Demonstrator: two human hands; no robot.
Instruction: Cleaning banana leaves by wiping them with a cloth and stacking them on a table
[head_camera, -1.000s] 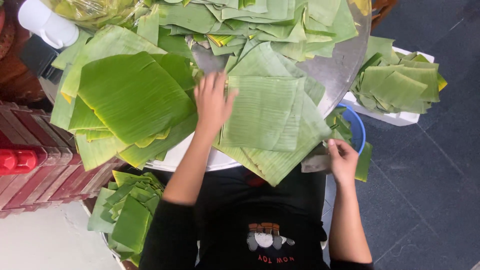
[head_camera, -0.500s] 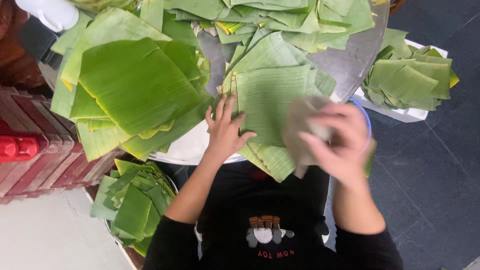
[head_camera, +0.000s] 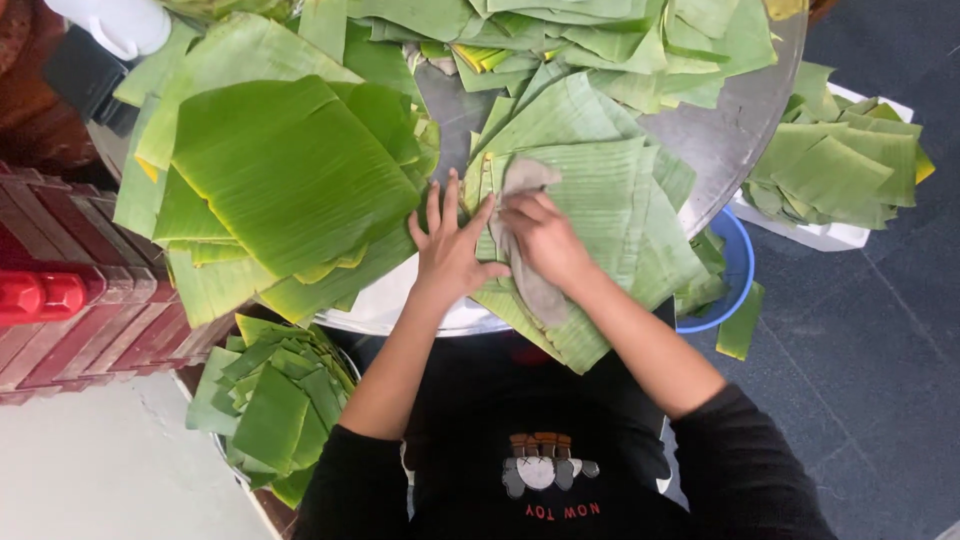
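So we're looking down at a round shiny metal tray table (head_camera: 735, 140) that's basically buried in cut banana leaf, and we're working on the top sheet of the pale green ribbed banana leaf stack (head_camera: 610, 215) sitting right at the near edge in front of us. Our left hand (head_camera: 450, 250) is lying flat and open, fingers fanned out, pinning the left border of that leaf. Our right hand (head_camera: 540, 240) is closing around a crumpled greyish-brown cloth rag (head_camera: 525, 235) and pressing it onto the leaf surface. We're guessing this stuff handles light and floppy, probably a bit slick on the glossy side, and it's likely tearing easily along the ribs, so holding it flat with a spread palm near an edge seems smarter than pinching it. To the left a darker, glossier green leaf pile (head_camera: 280, 180) is sitting on the same tray, and more loose strips (head_camera: 560, 40) are heaping up at the far side. Down on the floor we're seeing a bowl of small folded leaf squares (head_camera: 275, 405), a blue plastic basin (head_camera: 735, 270), and a white tray of leaf pieces (head_camera: 835, 170) off to the right.
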